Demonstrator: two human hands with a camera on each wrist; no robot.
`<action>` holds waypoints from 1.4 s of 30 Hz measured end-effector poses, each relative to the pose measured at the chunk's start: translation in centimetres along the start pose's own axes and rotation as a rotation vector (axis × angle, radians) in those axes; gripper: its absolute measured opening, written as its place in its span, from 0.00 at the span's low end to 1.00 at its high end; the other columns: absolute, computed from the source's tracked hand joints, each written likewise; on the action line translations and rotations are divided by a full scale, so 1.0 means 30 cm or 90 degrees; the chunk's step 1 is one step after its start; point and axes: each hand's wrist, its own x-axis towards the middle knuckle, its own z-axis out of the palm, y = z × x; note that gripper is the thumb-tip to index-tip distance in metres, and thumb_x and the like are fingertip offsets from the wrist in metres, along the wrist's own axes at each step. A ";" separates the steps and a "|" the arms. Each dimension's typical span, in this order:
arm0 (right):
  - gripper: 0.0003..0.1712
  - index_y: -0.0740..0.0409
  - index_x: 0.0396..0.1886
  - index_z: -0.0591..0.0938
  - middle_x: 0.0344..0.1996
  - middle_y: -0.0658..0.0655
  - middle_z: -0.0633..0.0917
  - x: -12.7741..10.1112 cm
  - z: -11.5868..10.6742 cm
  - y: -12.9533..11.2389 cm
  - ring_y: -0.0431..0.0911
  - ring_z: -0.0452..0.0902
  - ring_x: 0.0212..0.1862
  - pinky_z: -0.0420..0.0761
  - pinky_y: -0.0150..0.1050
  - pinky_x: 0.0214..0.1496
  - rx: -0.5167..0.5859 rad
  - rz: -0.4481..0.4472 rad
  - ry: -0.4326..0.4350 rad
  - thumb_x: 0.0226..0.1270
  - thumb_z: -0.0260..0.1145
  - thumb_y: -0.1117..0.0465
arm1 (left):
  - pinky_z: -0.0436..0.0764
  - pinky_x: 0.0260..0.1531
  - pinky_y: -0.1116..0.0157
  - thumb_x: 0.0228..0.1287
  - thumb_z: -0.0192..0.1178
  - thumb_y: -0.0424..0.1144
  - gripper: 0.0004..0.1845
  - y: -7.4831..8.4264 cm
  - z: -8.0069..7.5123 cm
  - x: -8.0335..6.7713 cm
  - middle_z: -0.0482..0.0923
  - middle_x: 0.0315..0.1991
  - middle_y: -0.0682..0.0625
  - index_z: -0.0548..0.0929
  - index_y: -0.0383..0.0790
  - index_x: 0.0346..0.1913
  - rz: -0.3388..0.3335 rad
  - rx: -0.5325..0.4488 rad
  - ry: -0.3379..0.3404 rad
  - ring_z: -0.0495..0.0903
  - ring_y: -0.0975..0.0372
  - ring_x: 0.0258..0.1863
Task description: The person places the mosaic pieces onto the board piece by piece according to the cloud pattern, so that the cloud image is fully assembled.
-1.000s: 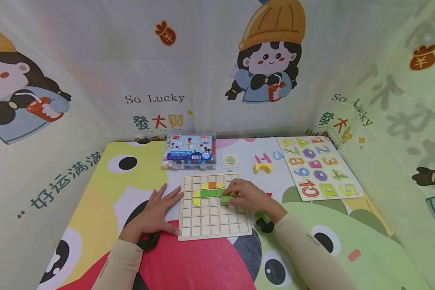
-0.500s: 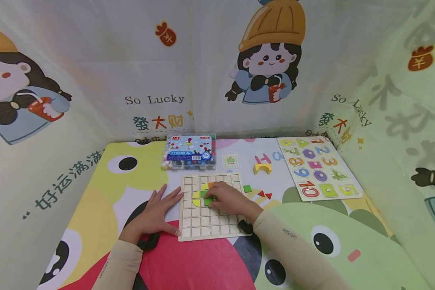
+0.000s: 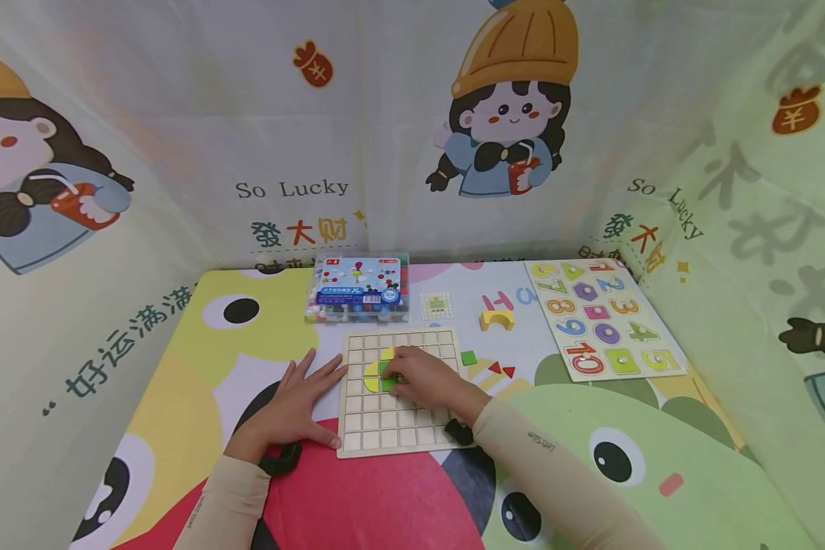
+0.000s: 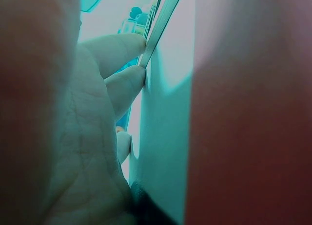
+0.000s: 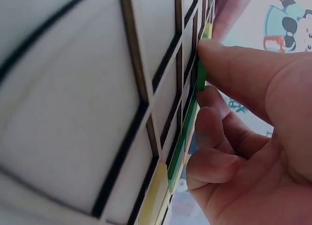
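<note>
A wooden grid board (image 3: pixel 399 428) lies at the centre of the head view, on a cartoon-printed mat (image 3: pixel 179 382). The left hand (image 3: pixel 296 405) is laid flat on the mat with its fingers straight and spread, the fingertips (image 4: pixel 129 84) touching the board's left edge; nothing is gripped by it. The right hand (image 3: pixel 422 378) is rested on the upper middle of the board, and a green tile (image 3: pixel 387 382) is pinched between its thumb and curled fingers (image 5: pixel 234 64) and held against the grid cells beside a yellow tile (image 3: pixel 370 373). To the right of the board, a loose green square (image 3: pixel 469 357) and two red triangles (image 3: pixel 502 370) are seen on the mat. Farther up, a plastic bead box (image 3: pixel 360 289), a small pattern card (image 3: pixel 437 305) and a yellow arch block (image 3: pixel 497 318) are placed. A number puzzle board (image 3: pixel 601 317) is set at the right.
</note>
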 end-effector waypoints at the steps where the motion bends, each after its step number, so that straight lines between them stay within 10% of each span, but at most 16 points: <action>1: 0.13 0.51 0.53 0.90 0.44 0.49 0.83 0.001 0.001 -0.002 0.40 0.76 0.47 0.82 0.37 0.57 0.000 0.001 0.000 0.73 0.74 0.56 | 0.33 0.80 0.31 0.36 0.81 0.69 0.67 0.000 0.000 0.000 0.53 0.87 0.50 0.64 0.52 0.83 -0.001 0.000 0.000 0.35 0.38 0.86; 27: 0.11 0.51 0.50 0.92 0.45 0.46 0.92 -0.018 -0.019 0.010 0.40 0.82 0.45 0.85 0.40 0.57 0.084 0.054 0.004 0.71 0.75 0.55 | 0.34 0.80 0.30 0.37 0.81 0.69 0.67 0.003 -0.002 -0.002 0.52 0.87 0.51 0.63 0.52 0.84 -0.003 0.009 -0.003 0.34 0.38 0.86; 42: 0.11 0.54 0.48 0.92 0.39 0.44 0.90 -0.192 -0.127 0.058 0.38 0.78 0.38 0.79 0.33 0.39 0.166 0.043 0.104 0.74 0.72 0.55 | 0.33 0.80 0.31 0.36 0.81 0.69 0.68 0.004 0.002 -0.002 0.52 0.87 0.51 0.63 0.52 0.84 -0.003 0.006 -0.001 0.34 0.39 0.87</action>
